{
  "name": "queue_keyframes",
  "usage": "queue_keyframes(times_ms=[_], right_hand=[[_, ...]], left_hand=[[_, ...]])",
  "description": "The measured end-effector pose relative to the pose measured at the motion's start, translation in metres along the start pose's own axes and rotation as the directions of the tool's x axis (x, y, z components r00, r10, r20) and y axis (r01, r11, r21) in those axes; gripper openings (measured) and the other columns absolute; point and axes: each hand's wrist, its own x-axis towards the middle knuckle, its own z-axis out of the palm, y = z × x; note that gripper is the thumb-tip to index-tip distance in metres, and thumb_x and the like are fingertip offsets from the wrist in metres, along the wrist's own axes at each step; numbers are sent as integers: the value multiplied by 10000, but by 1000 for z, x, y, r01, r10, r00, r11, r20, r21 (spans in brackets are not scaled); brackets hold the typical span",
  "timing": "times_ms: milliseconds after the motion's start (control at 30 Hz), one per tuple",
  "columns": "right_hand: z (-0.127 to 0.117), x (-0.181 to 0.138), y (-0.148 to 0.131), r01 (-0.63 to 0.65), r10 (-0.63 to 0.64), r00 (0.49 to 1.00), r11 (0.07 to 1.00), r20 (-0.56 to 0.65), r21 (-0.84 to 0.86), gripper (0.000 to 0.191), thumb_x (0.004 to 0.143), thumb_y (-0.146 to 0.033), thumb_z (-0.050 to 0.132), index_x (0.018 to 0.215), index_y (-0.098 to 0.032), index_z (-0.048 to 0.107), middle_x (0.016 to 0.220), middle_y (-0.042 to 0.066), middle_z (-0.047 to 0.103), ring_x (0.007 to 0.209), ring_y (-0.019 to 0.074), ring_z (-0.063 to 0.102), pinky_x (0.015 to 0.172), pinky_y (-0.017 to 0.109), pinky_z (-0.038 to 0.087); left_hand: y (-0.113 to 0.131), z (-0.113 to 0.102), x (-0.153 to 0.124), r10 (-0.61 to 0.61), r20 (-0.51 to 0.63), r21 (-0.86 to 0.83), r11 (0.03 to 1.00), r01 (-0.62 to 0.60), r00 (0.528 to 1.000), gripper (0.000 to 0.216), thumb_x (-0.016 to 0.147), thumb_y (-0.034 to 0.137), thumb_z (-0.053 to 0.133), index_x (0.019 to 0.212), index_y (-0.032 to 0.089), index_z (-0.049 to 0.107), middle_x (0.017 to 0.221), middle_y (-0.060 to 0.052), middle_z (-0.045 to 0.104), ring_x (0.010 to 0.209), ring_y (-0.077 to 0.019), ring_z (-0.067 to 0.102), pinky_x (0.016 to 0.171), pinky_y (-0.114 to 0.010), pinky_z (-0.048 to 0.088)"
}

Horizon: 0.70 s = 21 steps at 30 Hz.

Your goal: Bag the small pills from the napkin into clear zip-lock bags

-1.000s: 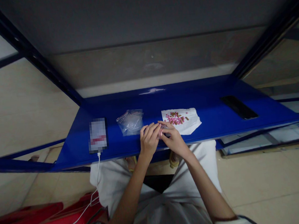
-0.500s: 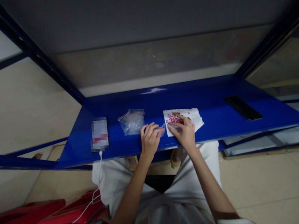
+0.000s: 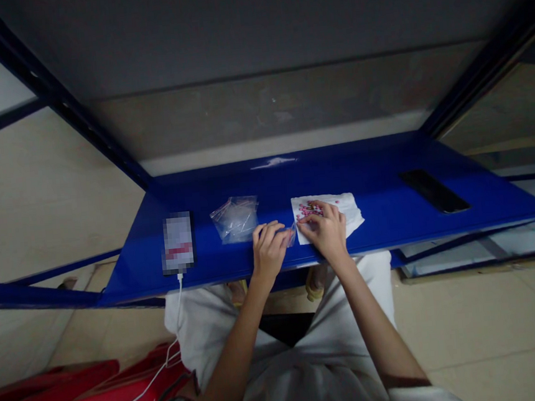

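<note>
My left hand [image 3: 270,248] rests on the blue shelf [image 3: 381,215], fingers curled on a small clear plastic bag [image 3: 291,234]. Just right of it, my right hand [image 3: 326,228] lies over a white paper sheet [image 3: 349,210] that carries several small pink and brown pills [image 3: 306,209]. Its fingertips are pinched together at the pills; whether one sits between them is hidden. A pile of empty clear bags [image 3: 235,218] lies left of my left hand.
A phone [image 3: 177,243] on a white charging cable [image 3: 169,359] lies at the shelf's left end. A dark phone [image 3: 433,191] lies at the right end. Red objects [image 3: 79,398] sit on the floor at lower left. An upper shelf board hangs overhead.
One second ago both hands were together on the small bag. My right hand then moved right onto the paper with the pills and has now drawn slightly back toward the bag.
</note>
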Motion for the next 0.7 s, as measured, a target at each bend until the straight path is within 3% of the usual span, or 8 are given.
queue_keyframes(times_ms=[133,267,367,600,700], right_hand=[[-4,1,0,-17,18,1000,997,-18,71,85,746,-328,676,744,-258,724,1144,55,592,1064,288,471,879,466,338],[-14,1,-3,-30,57,995,954,-83,297,118,743,-361,682,737,-253,730,1062,61,617,1035,262,520,904,456,369],[-21,0,-10,7,17,999,892,-50,453,118,750,-364,678,750,-258,729,1020,54,623,1002,239,556,912,435,399],[-17,-4,-27,67,-91,995,910,41,409,40,752,-270,688,737,-257,723,1049,49,632,1008,247,553,913,448,414],[-15,-6,-32,77,-136,987,873,89,481,87,793,-261,642,761,-253,722,1109,51,620,1014,233,556,909,432,430]], left_hand=[[0,-2,0,-28,-4,-10,1000,28,1000,103,851,215,586,754,190,610,872,-28,681,915,-169,635,868,-357,392],[0,-2,1,-45,-3,-2,999,45,999,107,844,233,598,744,196,612,869,-25,683,903,-168,637,859,-360,396],[0,-2,1,-33,-11,17,999,33,999,93,854,225,582,771,200,616,873,-28,687,911,-174,640,864,-365,397],[-1,-2,-1,7,27,34,999,-8,1000,145,897,183,494,956,204,625,932,-45,695,941,-178,640,875,-364,397],[-1,-3,0,18,27,27,999,-19,999,171,897,171,487,1008,192,615,984,-62,692,977,-187,632,877,-363,401]])
